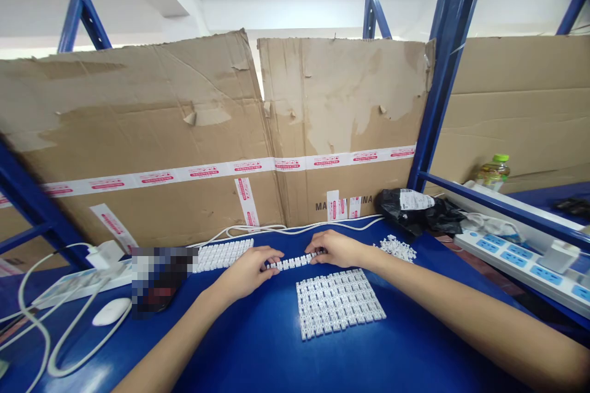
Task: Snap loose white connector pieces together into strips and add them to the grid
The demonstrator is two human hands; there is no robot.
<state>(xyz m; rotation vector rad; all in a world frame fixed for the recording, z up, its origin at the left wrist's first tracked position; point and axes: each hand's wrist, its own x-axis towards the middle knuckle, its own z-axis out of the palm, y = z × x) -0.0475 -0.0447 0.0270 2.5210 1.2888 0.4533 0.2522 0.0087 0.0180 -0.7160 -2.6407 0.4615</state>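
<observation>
A short row of small white plastic pieces (295, 263) lies on the blue tabletop between my hands. The fingers of my left hand (246, 267) are bent together at the row's left end. At its right end, my right hand (338, 250) curls its fingertips round the last pieces, partly hiding them. Nearer to me is a slab of white pieces laid side by side in rows (338, 302). A second slab of white pieces (224, 256) sits behind my left hand. Beyond my right forearm is a loose pile of small white pieces (397, 249).
Cardboard sheets (345, 110) stand behind the table. A black plastic bag (419, 209) rests at the back right, near a power strip (516, 258). On the left are a white mouse (111, 312), cables, a charger (105, 255) and a blurred-out dark object (161, 282).
</observation>
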